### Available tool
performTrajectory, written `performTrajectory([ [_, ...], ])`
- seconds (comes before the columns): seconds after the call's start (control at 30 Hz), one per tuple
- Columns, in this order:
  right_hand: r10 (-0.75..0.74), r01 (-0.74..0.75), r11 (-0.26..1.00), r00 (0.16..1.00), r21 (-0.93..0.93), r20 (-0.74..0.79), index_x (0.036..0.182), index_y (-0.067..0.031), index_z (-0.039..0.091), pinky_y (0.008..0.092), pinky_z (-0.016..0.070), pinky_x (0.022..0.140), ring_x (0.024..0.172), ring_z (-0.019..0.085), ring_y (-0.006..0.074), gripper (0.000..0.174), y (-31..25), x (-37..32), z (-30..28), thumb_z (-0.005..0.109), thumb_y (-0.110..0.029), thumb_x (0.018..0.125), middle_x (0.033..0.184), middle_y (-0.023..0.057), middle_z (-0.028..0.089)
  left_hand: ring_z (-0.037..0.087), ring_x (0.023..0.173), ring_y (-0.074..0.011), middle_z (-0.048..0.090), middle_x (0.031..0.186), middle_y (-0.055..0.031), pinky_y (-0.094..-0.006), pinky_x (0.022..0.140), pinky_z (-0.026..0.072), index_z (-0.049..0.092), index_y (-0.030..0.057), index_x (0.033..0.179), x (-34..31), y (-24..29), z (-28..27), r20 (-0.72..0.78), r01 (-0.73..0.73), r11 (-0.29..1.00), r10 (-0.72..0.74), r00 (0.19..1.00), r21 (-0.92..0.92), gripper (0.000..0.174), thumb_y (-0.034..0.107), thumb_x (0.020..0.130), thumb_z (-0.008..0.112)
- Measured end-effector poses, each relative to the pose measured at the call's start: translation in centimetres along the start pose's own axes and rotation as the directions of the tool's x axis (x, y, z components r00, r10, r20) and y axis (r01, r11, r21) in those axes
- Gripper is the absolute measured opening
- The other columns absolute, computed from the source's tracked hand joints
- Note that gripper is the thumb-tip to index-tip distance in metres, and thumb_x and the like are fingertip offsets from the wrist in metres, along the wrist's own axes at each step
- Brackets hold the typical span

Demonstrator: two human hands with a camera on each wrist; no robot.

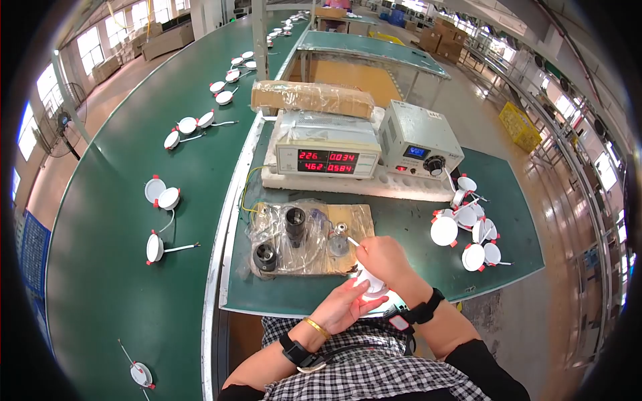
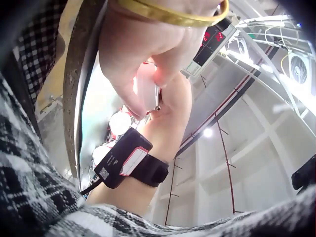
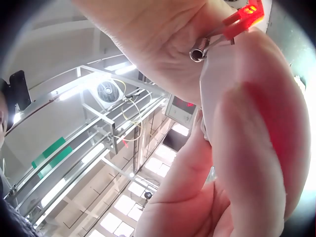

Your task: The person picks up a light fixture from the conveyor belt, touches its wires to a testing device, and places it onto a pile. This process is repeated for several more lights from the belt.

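Note:
My left hand (image 1: 344, 306) grips a white round lamp (image 1: 372, 283) at the table's front edge; pink-red light shows on its fingers, and a bright glow lies just below. Close above it, my right hand (image 1: 386, 259) is curled round the lamp's white cable (image 1: 353, 241), whose end points at a metal fitting (image 1: 342, 228) on the plastic-wrapped board (image 1: 314, 260). Whether the cable end touches the fitting cannot be told. In the right wrist view a red clip (image 3: 242, 22) and a spring (image 3: 198, 50) stand on the lamp's rim (image 3: 217, 69).
Two black sockets (image 1: 295, 220) stand on the board. Behind it are a meter (image 1: 328, 160) with red digits and a grey box (image 1: 421, 137) with a dial. Several lamps (image 1: 473, 256) lie at the right; more lie along the green belt (image 1: 120, 220) at the left.

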State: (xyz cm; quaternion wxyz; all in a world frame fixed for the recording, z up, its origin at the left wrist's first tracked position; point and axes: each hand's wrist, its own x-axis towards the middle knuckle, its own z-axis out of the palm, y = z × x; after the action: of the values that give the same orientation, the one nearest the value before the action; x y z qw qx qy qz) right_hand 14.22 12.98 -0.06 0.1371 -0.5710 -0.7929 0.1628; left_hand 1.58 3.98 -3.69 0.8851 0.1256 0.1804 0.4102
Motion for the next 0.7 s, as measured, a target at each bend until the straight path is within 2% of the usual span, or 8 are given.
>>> performTrajectory([
  [0.23, 0.005, -0.005, 1.000, 0.999, 0.011, 0.040, 0.072, -0.0039, 0.068, 0.0484, 0.0512, 0.064, 0.067, 0.064, 0.0392, 0.027, 0.08, 0.15, -0.19, 0.051, -0.023, 0.081, 0.072, 0.0200, 0.064, 0.053, 0.120, -0.0335, 0.050, 0.130, -0.0189, -0.0336, 0.100, 0.0487, 0.039, -0.0051, 0.128, -0.22, 0.20, 0.46, -0.043, 0.025, 0.995, -0.029, 0.999, -0.093, 0.036, 0.019, 0.101, 0.042],
  [0.33, 0.021, -0.021, 1.000, 0.999, -0.006, 0.049, 0.073, -0.0040, 0.068, 0.0482, 0.0513, 0.064, 0.067, 0.064, 0.0392, 0.027, 0.07, 0.12, -0.23, 0.051, -0.023, 0.081, 0.072, 0.0200, 0.065, 0.053, 0.119, -0.0324, 0.050, 0.130, -0.0183, -0.0326, 0.100, 0.0486, 0.039, -0.0045, 0.130, -0.27, 0.49, 0.56, 0.009, 0.038, 0.997, -0.037, 0.999, -0.065, 0.037, 0.018, 0.101, 0.044],
  [0.4, 0.017, -0.017, 1.000, 0.999, -0.010, 0.043, 0.073, -0.0041, 0.069, 0.0481, 0.0514, 0.064, 0.067, 0.064, 0.0391, 0.027, 0.06, 0.26, -0.22, 0.051, -0.023, 0.081, 0.072, 0.0199, 0.065, 0.054, 0.118, -0.0308, 0.051, 0.129, -0.0173, -0.0318, 0.100, 0.0483, 0.038, -0.0035, 0.131, -0.17, 0.49, 0.69, -0.010, 0.021, 0.998, -0.021, 1.000, 0.059, 0.037, 0.016, 0.100, 0.046],
  [0.53, 0.009, -0.009, 1.000, 0.999, -0.009, 0.039, 0.073, -0.0039, 0.068, 0.0485, 0.0507, 0.064, 0.067, 0.063, 0.0395, 0.026, 0.16, 0.27, -0.08, 0.051, -0.023, 0.080, 0.072, 0.0201, 0.064, 0.055, 0.117, -0.0293, 0.051, 0.129, -0.0160, -0.0310, 0.100, 0.0485, 0.038, -0.0028, 0.132, 0.02, 0.31, 0.43, -0.009, 0.020, 0.999, -0.020, 1.000, 0.040, 0.039, 0.014, 0.099, 0.049],
  [0.6, 0.007, -0.007, 1.000, 0.999, -0.003, 0.037, 0.073, -0.0038, 0.068, 0.0491, 0.0497, 0.065, 0.067, 0.062, 0.0400, 0.026, 0.17, 0.30, -0.01, 0.051, -0.022, 0.080, 0.071, 0.0204, 0.063, 0.056, 0.116, -0.0254, 0.052, 0.130, -0.0123, -0.0283, 0.096, 0.0498, 0.042, -0.0012, 0.131, 0.09, 0.23, 0.27, -0.005, 0.032, 0.999, -0.031, 0.999, 0.038, 0.040, 0.018, 0.097, 0.053],
  [0.7, 0.015, -0.015, 1.000, 0.999, -0.007, 0.035, 0.073, -0.0040, 0.068, 0.0491, 0.0498, 0.065, 0.067, 0.062, 0.0399, 0.026, 0.11, 0.22, -0.06, 0.051, -0.022, 0.080, 0.071, 0.0203, 0.063, 0.056, 0.116, -0.0252, 0.051, 0.130, -0.0122, -0.0275, 0.096, 0.0498, 0.041, -0.0014, 0.130, 0.09, 0.19, 0.16, -0.002, 0.038, 0.999, -0.038, 0.999, 0.033, 0.041, 0.019, 0.097, 0.053],
])
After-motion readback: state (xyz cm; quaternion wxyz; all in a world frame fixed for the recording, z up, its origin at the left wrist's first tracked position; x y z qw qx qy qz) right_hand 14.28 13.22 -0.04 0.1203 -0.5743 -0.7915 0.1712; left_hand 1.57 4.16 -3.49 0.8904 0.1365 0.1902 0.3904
